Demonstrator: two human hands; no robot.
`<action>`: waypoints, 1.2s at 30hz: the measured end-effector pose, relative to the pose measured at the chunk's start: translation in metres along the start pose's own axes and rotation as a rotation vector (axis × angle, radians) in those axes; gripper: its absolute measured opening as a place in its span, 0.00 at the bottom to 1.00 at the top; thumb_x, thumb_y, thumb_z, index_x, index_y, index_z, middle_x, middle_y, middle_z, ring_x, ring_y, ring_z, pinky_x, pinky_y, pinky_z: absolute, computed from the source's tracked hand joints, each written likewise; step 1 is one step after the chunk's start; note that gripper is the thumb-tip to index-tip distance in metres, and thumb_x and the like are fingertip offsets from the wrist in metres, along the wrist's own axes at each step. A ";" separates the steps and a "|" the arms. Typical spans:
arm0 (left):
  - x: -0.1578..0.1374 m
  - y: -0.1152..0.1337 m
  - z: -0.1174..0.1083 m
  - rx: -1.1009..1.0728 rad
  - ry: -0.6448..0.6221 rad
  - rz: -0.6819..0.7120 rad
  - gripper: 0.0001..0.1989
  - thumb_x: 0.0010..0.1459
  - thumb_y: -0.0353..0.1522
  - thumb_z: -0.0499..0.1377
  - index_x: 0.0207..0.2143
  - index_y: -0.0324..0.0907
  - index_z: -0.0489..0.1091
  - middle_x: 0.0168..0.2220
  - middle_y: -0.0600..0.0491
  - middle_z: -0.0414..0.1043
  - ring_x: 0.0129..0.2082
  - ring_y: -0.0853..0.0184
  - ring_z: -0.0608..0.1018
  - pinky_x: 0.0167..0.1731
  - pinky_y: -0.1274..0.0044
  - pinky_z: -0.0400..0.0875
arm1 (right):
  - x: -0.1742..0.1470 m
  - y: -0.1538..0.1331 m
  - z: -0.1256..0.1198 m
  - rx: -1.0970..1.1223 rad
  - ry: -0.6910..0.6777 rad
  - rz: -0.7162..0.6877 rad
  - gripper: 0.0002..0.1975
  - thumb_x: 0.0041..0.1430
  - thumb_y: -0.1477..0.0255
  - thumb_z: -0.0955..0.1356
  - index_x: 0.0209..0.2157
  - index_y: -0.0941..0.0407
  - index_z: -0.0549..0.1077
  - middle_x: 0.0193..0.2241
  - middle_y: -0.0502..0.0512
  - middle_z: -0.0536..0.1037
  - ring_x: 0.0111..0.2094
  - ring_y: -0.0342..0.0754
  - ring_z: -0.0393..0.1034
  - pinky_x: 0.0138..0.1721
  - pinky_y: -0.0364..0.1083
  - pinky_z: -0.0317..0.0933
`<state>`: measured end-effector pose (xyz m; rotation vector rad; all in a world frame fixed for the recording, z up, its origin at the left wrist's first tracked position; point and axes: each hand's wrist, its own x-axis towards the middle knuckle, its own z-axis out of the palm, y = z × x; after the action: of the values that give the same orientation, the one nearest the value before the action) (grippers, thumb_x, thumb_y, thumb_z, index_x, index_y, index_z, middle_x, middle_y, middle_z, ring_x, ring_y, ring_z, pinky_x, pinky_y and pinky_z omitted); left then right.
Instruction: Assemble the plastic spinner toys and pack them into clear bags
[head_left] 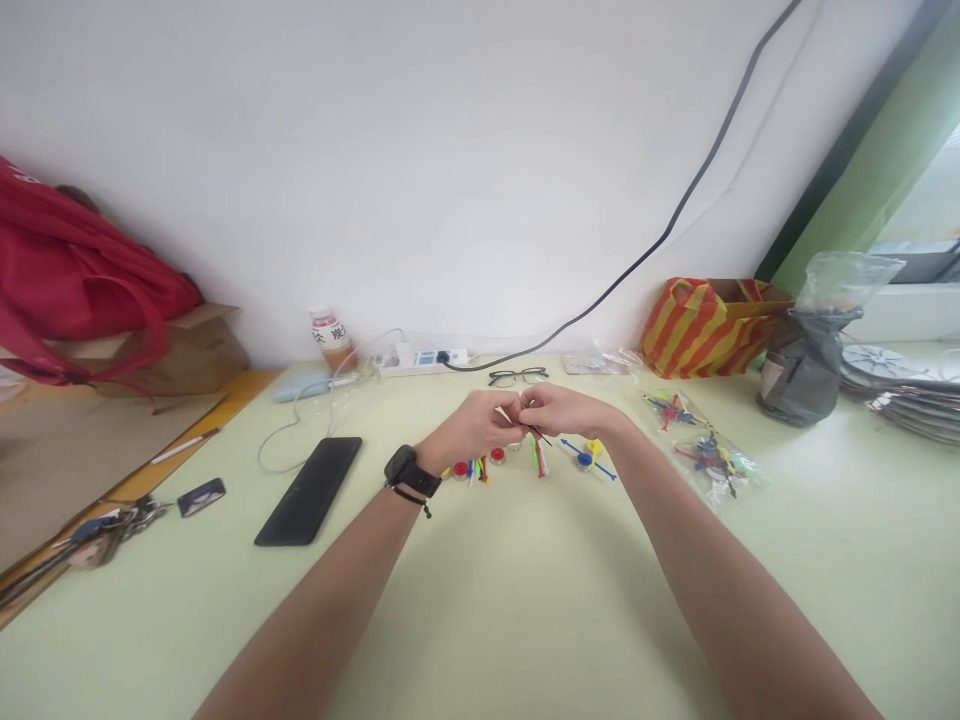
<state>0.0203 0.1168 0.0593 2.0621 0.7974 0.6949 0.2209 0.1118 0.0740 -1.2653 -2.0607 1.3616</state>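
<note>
My left hand (487,420), with a black watch (412,470) on its wrist, is closed in a pinch. My right hand (564,409) pinches too, and the fingertips of both meet above the table. From under the joined fingers pokes a thin dark stick (546,440); whatever else they hold is hidden. Just below lie red round pieces (497,456) and several coloured plastic sticks (538,456). To their right is a blue arrow-shaped piece (585,460) on a round base, with a yellow piece (595,449) against it.
Glasses (519,377) and a power strip (424,361) lie along the wall. A black phone (309,492) and a bottle (333,343) are at left. On the right are clear bags of coloured parts (709,455), a striped bag (705,328) and a grey bag (801,365).
</note>
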 end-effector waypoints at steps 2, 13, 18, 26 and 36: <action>0.000 0.000 0.001 -0.017 -0.014 -0.004 0.04 0.53 0.30 0.61 0.28 0.41 0.67 0.29 0.55 0.74 0.27 0.70 0.75 0.23 0.82 0.66 | 0.000 0.000 0.001 -0.038 0.011 0.054 0.06 0.54 0.70 0.67 0.26 0.56 0.66 0.21 0.47 0.68 0.21 0.39 0.55 0.22 0.40 0.50; 0.000 -0.007 0.006 0.201 -0.137 0.062 0.09 0.52 0.30 0.62 0.37 0.43 0.77 0.30 0.55 0.75 0.27 0.70 0.74 0.27 0.80 0.66 | 0.007 0.020 -0.007 -0.398 0.183 0.405 0.03 0.50 0.76 0.69 0.28 0.58 0.70 0.22 0.55 0.76 0.21 0.44 0.65 0.23 0.43 0.56; -0.002 -0.005 0.011 0.278 -0.335 0.045 0.11 0.55 0.31 0.61 0.37 0.44 0.83 0.31 0.54 0.80 0.21 0.72 0.71 0.24 0.78 0.64 | 0.006 0.022 -0.011 -0.430 0.103 0.451 0.06 0.51 0.75 0.70 0.34 0.59 0.73 0.23 0.57 0.79 0.22 0.46 0.70 0.25 0.43 0.62; -0.003 -0.012 0.002 0.380 -0.225 0.031 0.04 0.49 0.34 0.69 0.29 0.44 0.81 0.36 0.51 0.80 0.38 0.59 0.79 0.36 0.73 0.71 | -0.031 0.008 -0.039 -0.559 0.123 0.628 0.15 0.43 0.66 0.78 0.28 0.57 0.71 0.28 0.60 0.80 0.29 0.54 0.76 0.27 0.49 0.64; -0.003 -0.021 -0.003 0.494 -0.109 0.038 0.12 0.58 0.38 0.65 0.45 0.47 0.78 0.46 0.50 0.76 0.50 0.55 0.74 0.46 0.70 0.69 | -0.030 0.021 -0.041 -0.399 -0.042 0.733 0.16 0.42 0.72 0.80 0.32 0.56 0.74 0.30 0.57 0.82 0.36 0.55 0.80 0.32 0.46 0.69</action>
<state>0.0101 0.1263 0.0431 2.5372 0.9373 0.4262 0.2756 0.1119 0.0796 -2.3462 -2.0426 1.2604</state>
